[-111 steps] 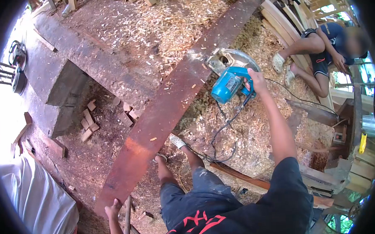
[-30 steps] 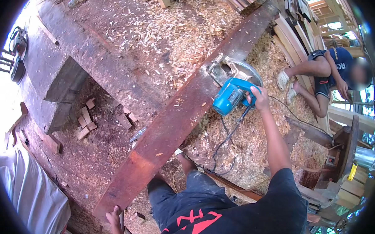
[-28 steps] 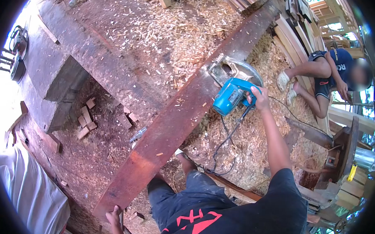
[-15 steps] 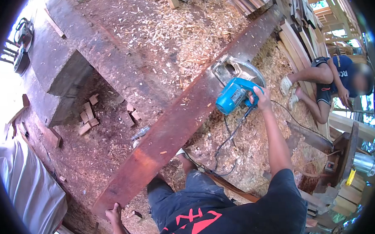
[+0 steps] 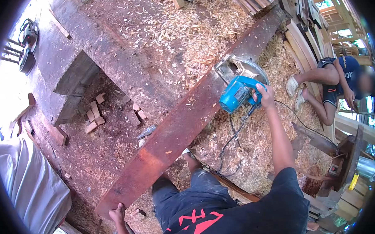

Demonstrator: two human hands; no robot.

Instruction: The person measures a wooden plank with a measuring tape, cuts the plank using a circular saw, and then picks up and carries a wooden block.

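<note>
A long reddish-brown plank runs diagonally from the lower left to the upper right. On its right-hand stretch sits a blue circular saw, its metal base against the wood. My right hand is wrapped round the saw's rear handle, with the power cord trailing below. At the plank's near end, my left hand grips the edge, thumb on top and fingers hidden beneath. Whether the blade is spinning cannot be made out.
Wood shavings cover much of the ground. Small offcuts lie beside a concrete block. A seated person is at the right near stacked boards. A pale cloth drapes at the left, and a clear bottle lies beside the plank.
The whole view has shifted slightly, so things appear a little further right. Both hands keep their holds, and the saw stays at about the same place on the plank.
</note>
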